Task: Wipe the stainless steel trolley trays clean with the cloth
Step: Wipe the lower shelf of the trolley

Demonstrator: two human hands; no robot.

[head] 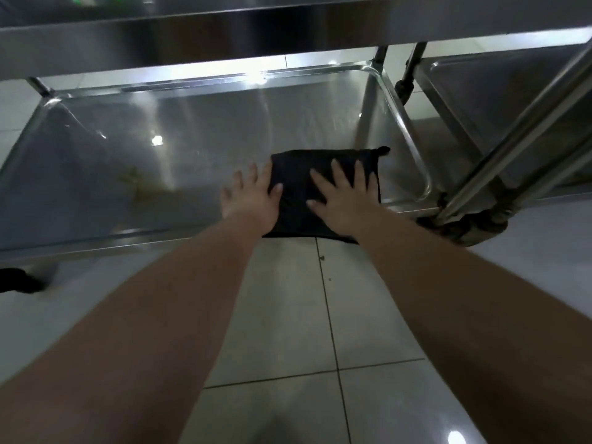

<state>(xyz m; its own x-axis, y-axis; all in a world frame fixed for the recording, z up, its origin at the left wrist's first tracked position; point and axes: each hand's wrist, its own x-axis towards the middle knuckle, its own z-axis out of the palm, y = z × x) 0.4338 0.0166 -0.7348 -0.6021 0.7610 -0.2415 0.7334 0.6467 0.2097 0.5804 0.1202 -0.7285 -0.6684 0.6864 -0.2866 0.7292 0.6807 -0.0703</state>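
Black cloth [296, 216] overhangs the near rim of the lower tray [96, 240] toward 3 o'clock, pressed under a flat, uncurled left hand [250, 198] and right hand [344, 200]; a backward pull could drag it floorward, leaving the yellowish smear [141, 184] at 9 o'clock

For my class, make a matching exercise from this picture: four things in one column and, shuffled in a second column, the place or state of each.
Column one
1. cloth
2. left hand
3. right hand
4. smear

Column two
A. yellowish, on the left part of the tray
B. flat on top of the cloth
C. black, lying over the tray's near rim
D. at the cloth's left edge, mostly on bare steel

Pairs: 1-C, 2-D, 3-B, 4-A
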